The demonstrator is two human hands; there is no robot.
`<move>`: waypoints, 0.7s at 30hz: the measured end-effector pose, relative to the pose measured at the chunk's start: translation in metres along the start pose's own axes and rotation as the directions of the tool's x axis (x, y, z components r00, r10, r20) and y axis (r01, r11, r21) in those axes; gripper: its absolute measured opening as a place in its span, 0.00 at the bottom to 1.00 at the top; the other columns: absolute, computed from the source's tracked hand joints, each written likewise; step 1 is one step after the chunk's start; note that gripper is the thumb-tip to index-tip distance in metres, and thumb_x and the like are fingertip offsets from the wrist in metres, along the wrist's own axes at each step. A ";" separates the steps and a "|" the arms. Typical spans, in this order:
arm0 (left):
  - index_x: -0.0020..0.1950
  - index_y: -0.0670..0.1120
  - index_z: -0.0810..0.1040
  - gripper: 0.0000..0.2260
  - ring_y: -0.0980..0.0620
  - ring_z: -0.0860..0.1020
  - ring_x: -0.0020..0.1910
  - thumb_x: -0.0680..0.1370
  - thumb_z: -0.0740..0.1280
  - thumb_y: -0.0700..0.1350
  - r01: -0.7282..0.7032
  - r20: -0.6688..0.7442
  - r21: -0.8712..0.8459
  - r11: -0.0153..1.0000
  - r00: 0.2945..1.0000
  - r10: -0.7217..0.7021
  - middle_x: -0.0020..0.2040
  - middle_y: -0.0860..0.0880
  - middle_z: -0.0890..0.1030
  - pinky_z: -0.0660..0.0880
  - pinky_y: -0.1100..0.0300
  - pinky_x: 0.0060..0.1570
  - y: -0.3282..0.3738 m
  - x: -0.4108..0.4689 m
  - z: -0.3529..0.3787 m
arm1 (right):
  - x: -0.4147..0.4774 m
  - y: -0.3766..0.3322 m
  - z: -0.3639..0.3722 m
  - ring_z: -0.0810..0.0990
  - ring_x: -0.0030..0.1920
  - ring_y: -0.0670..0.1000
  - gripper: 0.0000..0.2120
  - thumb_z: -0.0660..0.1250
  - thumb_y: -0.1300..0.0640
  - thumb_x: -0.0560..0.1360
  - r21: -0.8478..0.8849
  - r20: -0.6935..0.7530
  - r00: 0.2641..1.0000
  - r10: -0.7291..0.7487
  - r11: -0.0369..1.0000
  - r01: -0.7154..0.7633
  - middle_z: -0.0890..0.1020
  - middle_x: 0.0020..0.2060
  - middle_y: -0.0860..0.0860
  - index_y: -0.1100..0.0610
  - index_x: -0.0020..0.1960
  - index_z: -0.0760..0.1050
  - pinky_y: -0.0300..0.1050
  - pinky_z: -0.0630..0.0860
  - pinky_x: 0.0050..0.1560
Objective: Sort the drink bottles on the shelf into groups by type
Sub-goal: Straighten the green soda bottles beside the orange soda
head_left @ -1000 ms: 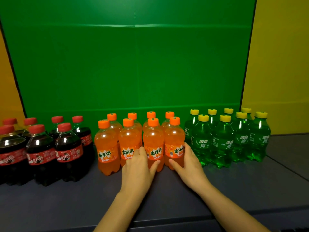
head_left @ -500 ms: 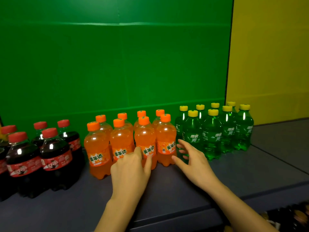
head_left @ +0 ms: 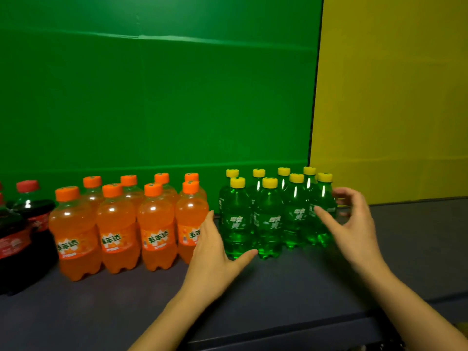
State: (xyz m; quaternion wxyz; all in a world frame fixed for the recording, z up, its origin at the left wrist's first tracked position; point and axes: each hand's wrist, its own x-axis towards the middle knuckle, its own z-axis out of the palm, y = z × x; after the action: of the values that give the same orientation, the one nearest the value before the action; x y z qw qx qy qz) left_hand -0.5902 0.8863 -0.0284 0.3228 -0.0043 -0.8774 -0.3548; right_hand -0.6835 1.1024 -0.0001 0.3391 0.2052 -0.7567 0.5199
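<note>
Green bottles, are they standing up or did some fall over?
Standing up: the green bottles' eight yellow caps all sit on top, front bases flat on the shelf.

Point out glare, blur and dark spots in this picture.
Head view: white glare streaks on the green bottles, glare spots on the orange bottles; the cola bottles at the left edge are dark, smeared and cropped; fingertips of the right hand are slightly blurred.

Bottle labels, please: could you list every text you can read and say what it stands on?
"美年达": on the labels of the orange bottles.
"雪碧", with "爽" below it, faint: on the labels of the green bottles.
Red labels of the dark cola bottles: too blurred to read.
</note>
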 end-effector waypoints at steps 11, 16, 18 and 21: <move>0.75 0.43 0.37 0.62 0.48 0.52 0.75 0.58 0.79 0.55 0.222 -0.082 -0.063 0.973 0.971 -0.226 0.76 0.46 0.49 0.55 0.57 0.72 0.010 0.025 0.058 | 0.039 0.089 -0.007 0.55 0.75 0.52 0.56 0.76 0.53 0.60 0.147 0.601 0.742 0.298 0.871 -0.469 0.54 0.76 0.51 0.52 0.76 0.43 0.49 0.55 0.73; 0.75 0.43 0.38 0.60 0.47 0.53 0.75 0.59 0.78 0.56 0.224 -0.116 -0.025 0.974 0.967 -0.226 0.76 0.45 0.49 0.57 0.52 0.73 0.009 0.028 0.063 | 0.034 0.101 0.000 0.59 0.73 0.49 0.51 0.74 0.44 0.61 0.096 0.644 0.721 0.256 0.908 -0.408 0.60 0.74 0.47 0.50 0.75 0.48 0.47 0.57 0.71; 0.75 0.42 0.39 0.59 0.47 0.53 0.75 0.60 0.77 0.56 0.229 -0.116 -0.008 0.973 0.967 -0.229 0.76 0.44 0.50 0.57 0.52 0.73 0.011 0.028 0.064 | 0.034 0.100 0.000 0.60 0.73 0.49 0.48 0.74 0.46 0.64 0.116 0.641 0.729 0.240 0.909 -0.401 0.62 0.73 0.47 0.50 0.75 0.49 0.47 0.58 0.71; 0.75 0.41 0.39 0.58 0.47 0.53 0.75 0.60 0.77 0.55 0.244 -0.126 0.006 0.970 0.962 -0.242 0.75 0.43 0.51 0.57 0.54 0.73 0.013 0.029 0.064 | 0.034 0.101 0.001 0.62 0.71 0.49 0.44 0.73 0.51 0.68 0.129 0.630 0.742 0.232 0.910 -0.394 0.64 0.71 0.47 0.50 0.75 0.50 0.45 0.60 0.68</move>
State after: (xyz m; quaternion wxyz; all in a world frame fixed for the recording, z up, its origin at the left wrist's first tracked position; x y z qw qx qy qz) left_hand -0.6463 0.9300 -0.0381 0.3310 0.1291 -0.8533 -0.3817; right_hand -0.7742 1.1409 -0.0415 -0.0408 0.2698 -0.7753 0.5696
